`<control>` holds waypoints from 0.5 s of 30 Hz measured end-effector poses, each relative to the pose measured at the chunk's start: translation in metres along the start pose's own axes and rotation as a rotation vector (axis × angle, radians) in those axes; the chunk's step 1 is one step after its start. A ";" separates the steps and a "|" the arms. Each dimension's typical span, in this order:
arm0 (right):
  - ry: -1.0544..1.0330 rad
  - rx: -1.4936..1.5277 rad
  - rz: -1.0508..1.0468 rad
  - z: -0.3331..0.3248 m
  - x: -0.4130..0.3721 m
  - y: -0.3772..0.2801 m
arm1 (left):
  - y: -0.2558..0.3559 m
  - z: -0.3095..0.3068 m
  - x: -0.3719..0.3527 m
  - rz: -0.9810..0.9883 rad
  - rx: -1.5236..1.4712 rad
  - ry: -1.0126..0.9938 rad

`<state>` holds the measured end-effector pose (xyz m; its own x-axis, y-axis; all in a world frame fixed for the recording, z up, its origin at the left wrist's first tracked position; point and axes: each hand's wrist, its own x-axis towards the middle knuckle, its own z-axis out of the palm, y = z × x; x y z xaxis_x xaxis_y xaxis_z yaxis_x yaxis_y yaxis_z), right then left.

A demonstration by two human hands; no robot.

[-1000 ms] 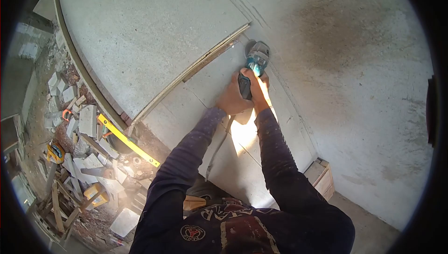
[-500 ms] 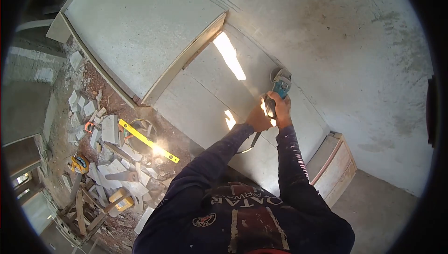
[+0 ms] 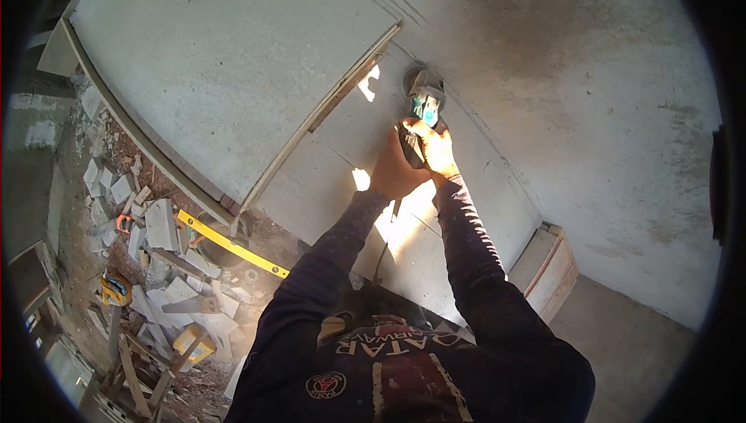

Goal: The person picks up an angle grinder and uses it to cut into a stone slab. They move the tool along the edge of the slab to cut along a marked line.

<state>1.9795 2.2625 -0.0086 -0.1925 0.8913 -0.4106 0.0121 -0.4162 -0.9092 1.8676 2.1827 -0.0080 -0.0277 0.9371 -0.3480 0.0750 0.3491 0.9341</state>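
Grey tile offcuts [image 3: 167,225] and a yellow spirit level [image 3: 233,246] lie on the ground at left, below the big slab [image 3: 233,65]. The left hand [image 3: 392,173] wraps the rear of the angle grinder [image 3: 423,103] and the right hand [image 3: 437,147] clenches its body, a double grip that likely steadies the disc against the seam. Half a second ago the grinder sat lower and further right; now it is by the slab's corner.

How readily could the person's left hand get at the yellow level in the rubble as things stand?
Probably not without letting go: the left hand grips the grinder at the wall, beside the right hand, and the yellow level lies well away, down among broken blocks.
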 end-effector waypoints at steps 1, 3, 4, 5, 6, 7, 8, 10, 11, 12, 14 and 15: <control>0.021 -0.008 -0.025 0.006 0.004 -0.004 | -0.001 -0.006 0.007 -0.023 0.011 -0.020; 0.076 -0.024 0.063 0.015 0.011 -0.013 | -0.002 -0.014 0.018 -0.053 0.019 -0.057; 0.072 -0.055 0.086 0.019 0.012 -0.017 | -0.003 -0.016 0.021 -0.037 0.014 -0.045; 0.063 -0.087 0.105 0.021 0.015 -0.019 | -0.002 -0.017 0.024 -0.017 0.008 -0.029; 0.069 -0.092 0.106 0.021 0.018 -0.020 | -0.003 -0.017 0.028 -0.017 0.003 -0.034; 0.093 -0.086 0.119 0.020 0.019 -0.019 | -0.006 -0.015 0.029 0.032 0.016 0.005; 0.115 -0.080 0.136 0.020 0.018 -0.018 | -0.008 -0.014 0.028 0.076 0.029 0.046; 0.163 -0.036 0.166 0.029 0.015 -0.024 | -0.007 -0.015 0.028 0.024 0.046 0.020; 0.135 -0.063 0.133 0.024 0.018 -0.020 | -0.004 -0.017 0.028 -0.022 0.068 -0.009; 0.136 -0.040 0.135 0.022 0.018 -0.016 | -0.001 -0.018 0.029 -0.036 0.077 -0.019; 0.137 -0.022 0.137 0.019 0.022 -0.012 | 0.000 -0.018 0.030 -0.026 0.056 -0.011; 0.121 -0.019 0.129 0.017 0.024 -0.010 | 0.000 -0.018 0.030 -0.015 0.040 -0.008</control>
<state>1.9586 2.2848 -0.0086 -0.0684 0.8463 -0.5282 0.0474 -0.5261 -0.8491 1.8491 2.2111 -0.0170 -0.0215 0.9317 -0.3625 0.1145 0.3625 0.9249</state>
